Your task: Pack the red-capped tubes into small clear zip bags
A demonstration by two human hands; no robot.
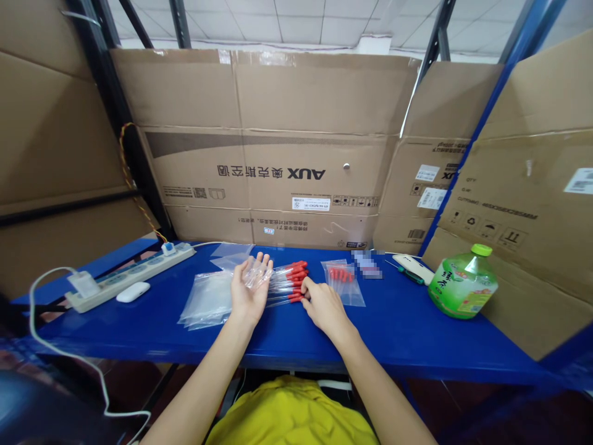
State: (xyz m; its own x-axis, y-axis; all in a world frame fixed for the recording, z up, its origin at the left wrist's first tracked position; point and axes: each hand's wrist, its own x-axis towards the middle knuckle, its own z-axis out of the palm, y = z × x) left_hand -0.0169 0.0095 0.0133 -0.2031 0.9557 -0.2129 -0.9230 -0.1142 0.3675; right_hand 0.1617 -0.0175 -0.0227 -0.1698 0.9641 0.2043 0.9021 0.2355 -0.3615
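Observation:
My left hand (248, 290) is turned palm up, with a crinkled clear plastic bag (256, 275) held across its fingers. Beneath and to its left lies a stack of flat clear plastic bags (206, 300). My right hand (325, 304) is palm down, thumb and fingers closed at the red end of one of several thin, clear sticks with red ends (296, 278). These sticks lie side by side between my hands, red ends to the right; their left ends are partly hidden by my left hand. Right of them, a clear bag (354, 296) holds several red-ended pieces.
A power strip (134, 275) with a plugged-in white charger (84, 284) and a white oval case (133, 292) sit at left. At right are a green-capped bottle (463, 284), a dark green tool (411, 275) and a pale flat object (416, 267). Cardboard (278, 111) walls the blue table (393, 334).

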